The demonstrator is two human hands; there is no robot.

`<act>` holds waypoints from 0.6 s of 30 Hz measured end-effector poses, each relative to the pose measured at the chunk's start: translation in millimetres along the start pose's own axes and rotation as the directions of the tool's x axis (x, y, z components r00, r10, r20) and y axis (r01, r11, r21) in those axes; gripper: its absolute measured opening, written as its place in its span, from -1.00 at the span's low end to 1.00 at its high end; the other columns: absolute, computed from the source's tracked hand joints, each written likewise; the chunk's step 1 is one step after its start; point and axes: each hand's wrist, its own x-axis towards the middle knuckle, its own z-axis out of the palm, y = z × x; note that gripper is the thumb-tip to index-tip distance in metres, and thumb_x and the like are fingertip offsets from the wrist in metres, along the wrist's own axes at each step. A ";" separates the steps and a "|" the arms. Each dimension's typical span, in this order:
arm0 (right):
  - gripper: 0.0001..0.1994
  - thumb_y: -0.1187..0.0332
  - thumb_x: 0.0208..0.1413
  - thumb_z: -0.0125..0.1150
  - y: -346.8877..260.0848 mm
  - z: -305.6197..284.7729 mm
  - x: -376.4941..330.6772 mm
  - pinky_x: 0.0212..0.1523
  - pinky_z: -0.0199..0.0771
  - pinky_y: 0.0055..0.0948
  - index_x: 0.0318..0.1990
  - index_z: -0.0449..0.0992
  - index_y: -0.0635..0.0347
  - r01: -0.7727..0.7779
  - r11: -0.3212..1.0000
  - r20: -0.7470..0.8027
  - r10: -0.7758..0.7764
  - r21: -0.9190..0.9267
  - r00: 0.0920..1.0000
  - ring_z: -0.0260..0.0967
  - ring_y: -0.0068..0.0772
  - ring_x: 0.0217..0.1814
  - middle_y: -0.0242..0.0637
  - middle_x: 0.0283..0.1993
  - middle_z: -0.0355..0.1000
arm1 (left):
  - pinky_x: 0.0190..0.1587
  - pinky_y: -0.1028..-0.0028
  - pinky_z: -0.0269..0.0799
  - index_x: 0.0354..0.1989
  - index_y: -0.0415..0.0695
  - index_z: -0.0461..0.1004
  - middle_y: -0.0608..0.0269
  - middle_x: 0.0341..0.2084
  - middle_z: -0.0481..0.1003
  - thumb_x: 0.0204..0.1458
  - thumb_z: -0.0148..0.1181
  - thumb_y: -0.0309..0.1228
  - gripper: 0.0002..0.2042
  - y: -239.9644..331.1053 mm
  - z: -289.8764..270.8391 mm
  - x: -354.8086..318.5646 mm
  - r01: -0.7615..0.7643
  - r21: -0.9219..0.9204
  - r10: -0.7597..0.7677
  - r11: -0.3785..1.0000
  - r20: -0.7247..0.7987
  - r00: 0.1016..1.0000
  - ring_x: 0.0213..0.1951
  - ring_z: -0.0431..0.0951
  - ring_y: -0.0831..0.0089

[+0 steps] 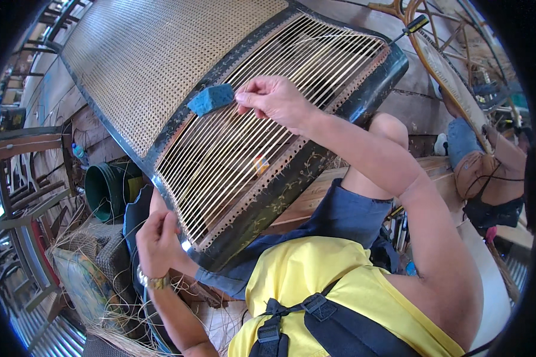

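Note:
A dark wooden frame (262, 205) with gold floral decoration lies tilted across my lap. Pale cane strands (244, 143) run side by side across its near opening, between rows of small holes. My right hand (274, 102) is over these strands, thumb and fingers pinched on what looks like a thin cane strand. Close to its fingertips, a blue sponge (211, 100) rests on the frame's crossbar. My left hand (159, 238) is beside the frame's lower left corner, fingers curled and pinched together; what they hold, if anything, is hidden.
Finished woven cane (167, 53) fills the frame's far panel. A yellow-and-black-handled tool (415, 25) sticks up at its right corner. At left are a green bucket (104, 190), loose cane and chair frames. Another person (473, 160) sits at right beside a curved frame (452, 83).

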 end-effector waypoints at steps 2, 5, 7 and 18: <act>-0.94 0.43 0.19 0.23 -13.1 -7.0 2.1 -0.51 0.36 -0.76 -0.24 0.57 0.19 0.011 0.990 -0.124 -0.029 -0.141 0.992 0.31 -0.76 -0.54 -0.36 -0.38 0.55 | -0.38 0.66 0.29 -0.30 -0.29 0.49 0.41 -0.56 0.43 0.24 0.13 -0.45 -0.86 1.5 -23.0 -15.9 0.110 -0.020 -0.110 0.994 -0.005 0.994 -0.47 0.37 0.71; -0.91 0.43 0.16 0.24 -17.5 -35.8 21.6 -0.43 0.43 -0.65 -0.22 0.57 0.21 0.067 0.992 -0.179 -0.086 -0.110 0.980 0.40 -0.71 -0.45 -0.31 -0.36 0.58 | -0.40 0.65 0.28 -0.29 -0.29 0.50 0.43 -0.57 0.42 0.25 0.12 -0.42 -0.83 -3.0 -42.7 -39.4 0.147 0.034 -0.142 0.989 -0.107 0.984 -0.48 0.36 0.69; -0.87 0.38 0.19 0.24 -21.0 -25.8 18.2 -0.38 0.45 -0.67 -0.18 0.57 0.23 0.124 0.971 -0.141 -0.154 -0.202 0.978 0.44 -0.69 -0.38 -0.35 -0.31 0.58 | -0.39 0.65 0.28 -0.26 -0.28 0.50 0.44 -0.55 0.42 0.26 0.11 -0.42 -0.84 -1.2 -40.4 -43.4 0.124 0.036 -0.119 0.992 -0.116 0.986 -0.48 0.36 0.69; -0.93 0.48 0.11 0.28 -10.2 56.0 -64.1 -0.35 0.43 -0.51 -0.30 0.57 0.29 0.456 0.793 0.644 -0.107 -0.405 0.757 0.42 -0.54 -0.37 -0.33 -0.39 0.50 | -0.42 0.63 0.37 -0.25 -0.29 0.54 0.34 -0.56 0.52 0.19 0.19 -0.44 -0.86 21.5 20.8 -23.2 -0.073 -0.090 0.074 0.993 0.010 0.997 -0.49 0.49 0.67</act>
